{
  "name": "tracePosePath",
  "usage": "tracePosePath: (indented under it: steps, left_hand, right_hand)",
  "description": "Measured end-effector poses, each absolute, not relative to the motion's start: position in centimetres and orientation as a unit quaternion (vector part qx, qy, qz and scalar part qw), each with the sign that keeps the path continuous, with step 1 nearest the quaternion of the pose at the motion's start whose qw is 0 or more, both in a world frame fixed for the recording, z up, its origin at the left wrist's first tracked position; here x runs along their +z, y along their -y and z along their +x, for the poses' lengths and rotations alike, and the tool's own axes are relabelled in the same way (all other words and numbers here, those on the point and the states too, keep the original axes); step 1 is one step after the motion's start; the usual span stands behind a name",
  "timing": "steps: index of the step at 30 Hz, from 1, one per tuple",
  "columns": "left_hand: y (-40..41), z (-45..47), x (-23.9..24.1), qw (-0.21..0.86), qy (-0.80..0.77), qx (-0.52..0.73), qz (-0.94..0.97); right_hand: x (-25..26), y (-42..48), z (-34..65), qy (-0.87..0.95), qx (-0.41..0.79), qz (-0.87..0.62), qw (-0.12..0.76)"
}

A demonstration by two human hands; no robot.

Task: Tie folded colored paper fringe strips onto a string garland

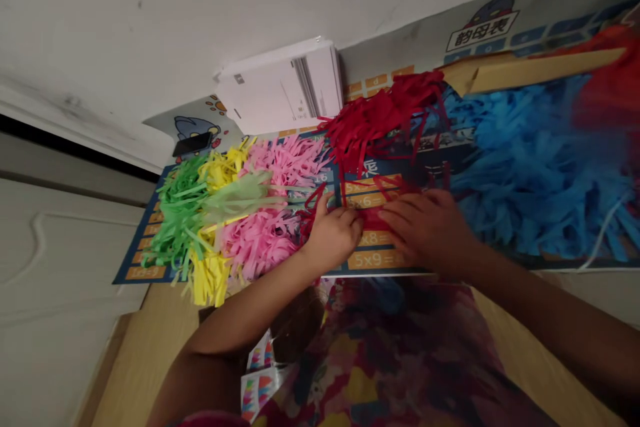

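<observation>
My left hand (334, 235) and my right hand (429, 227) rest side by side on a blue multiplication-table mat (380, 260). Between them they press and pinch a small piece of red fringed paper (369, 217). The left fingers are curled on its left end; the right fingers lie bent over its right end. A larger heap of red paper strips (380, 117) lies just beyond the hands.
Pink (280, 193), yellow (210, 277) and green (177, 213) paper fringes lie at the left, a big blue fringe pile (530, 173) at the right. A white box (283, 87) and a dark phone (193, 143) sit near the wall. A wooden strip (530, 70) lies at the back right.
</observation>
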State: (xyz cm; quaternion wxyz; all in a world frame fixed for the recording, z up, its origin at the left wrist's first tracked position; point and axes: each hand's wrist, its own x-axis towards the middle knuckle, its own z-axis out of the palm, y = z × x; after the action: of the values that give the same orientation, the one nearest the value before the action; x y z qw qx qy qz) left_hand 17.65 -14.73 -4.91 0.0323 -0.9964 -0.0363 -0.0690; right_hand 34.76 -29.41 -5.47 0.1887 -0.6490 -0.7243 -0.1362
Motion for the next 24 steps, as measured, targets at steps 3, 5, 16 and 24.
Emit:
tracePosePath:
  steps: [3,5,16,24]
  left_hand:
    - [14.5,17.3,-5.1,0.027,0.038,-0.091,-0.995]
    - [14.4,16.7,-5.1,0.017,0.037,-0.095,-0.995]
    - [13.5,14.7,-4.9,-0.082,0.040,-0.134,-0.987]
    - [13.4,14.9,-4.8,-0.095,0.046,-0.147,-0.983]
  right_hand:
    - [-5.5,29.4,33.5,0.736,-0.153,-0.643,0.146]
    - [-6.0,29.7,33.8,0.737,-0.143,-0.647,0.131]
    - [-7.4,32.7,38.3,0.702,-0.045,-0.673,0.230]
    - [-6.3,33.3,39.4,0.703,-0.054,-0.671,0.230]
